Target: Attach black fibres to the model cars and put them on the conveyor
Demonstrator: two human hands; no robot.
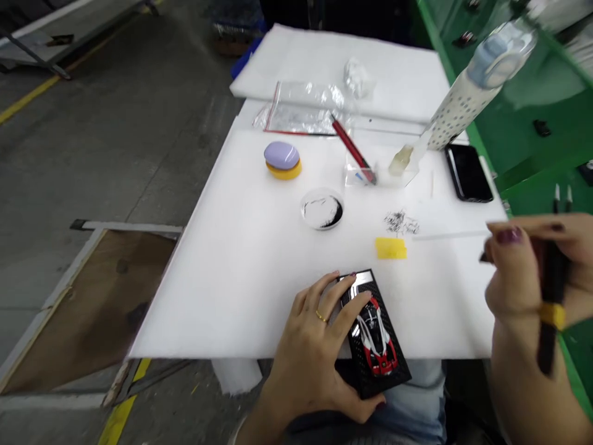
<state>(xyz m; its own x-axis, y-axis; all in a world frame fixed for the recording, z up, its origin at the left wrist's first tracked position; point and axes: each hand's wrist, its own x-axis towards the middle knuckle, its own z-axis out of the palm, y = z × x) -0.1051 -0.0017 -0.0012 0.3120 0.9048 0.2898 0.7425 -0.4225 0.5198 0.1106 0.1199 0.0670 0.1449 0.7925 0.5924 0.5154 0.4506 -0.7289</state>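
At the near edge of the white table, my left hand is closed around a black display base. Its fingers lie over the far end and its thumb is at the near end. A small red-and-white model car sits on this base. My right hand is raised off to the right, gripping black tweezers with a yellow band; their two pale tips point upward, away from me. A small dark point also shows at the left of that hand, but I cannot tell what it belongs to.
On the white foam sheet lie a yellow sticky piece, tiny black bits, a round dish, a lilac-and-yellow oval object, a red-and-black pen-like tool, a phone and a dotted bottle. Green racking borders the right.
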